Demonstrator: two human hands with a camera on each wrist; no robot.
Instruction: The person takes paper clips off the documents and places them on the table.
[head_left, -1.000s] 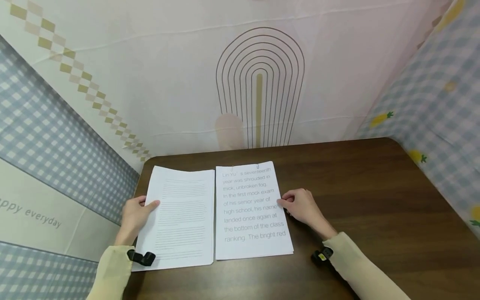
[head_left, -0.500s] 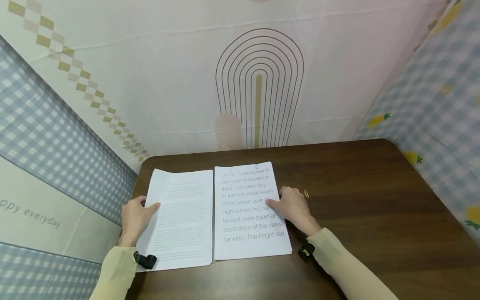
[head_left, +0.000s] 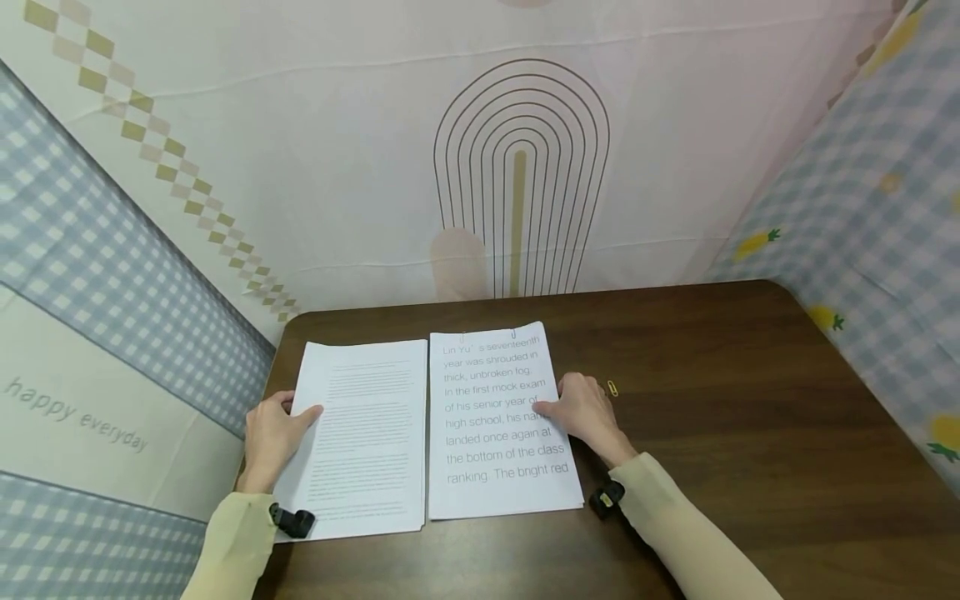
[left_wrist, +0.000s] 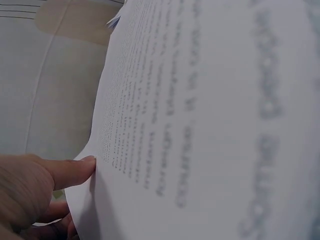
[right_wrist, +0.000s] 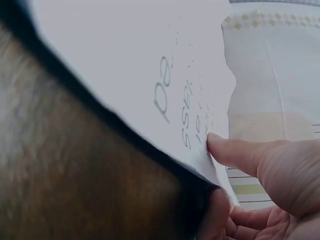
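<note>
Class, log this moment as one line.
left hand: holds left paper stack; right hand: holds right paper stack; yellow paperclip: on table

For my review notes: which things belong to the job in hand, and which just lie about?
Part of the job:
small-print papers, gripped by the left hand
large-print papers, gripped by the right hand

Apparently lying about:
yellow paper clip, in neither hand

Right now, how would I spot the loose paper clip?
On the brown table, find the large-print page gripped by the right hand. Just right of that hand lies the yellow paper clip, holding nothing, unlike the two clips on the page's top edge.
</note>
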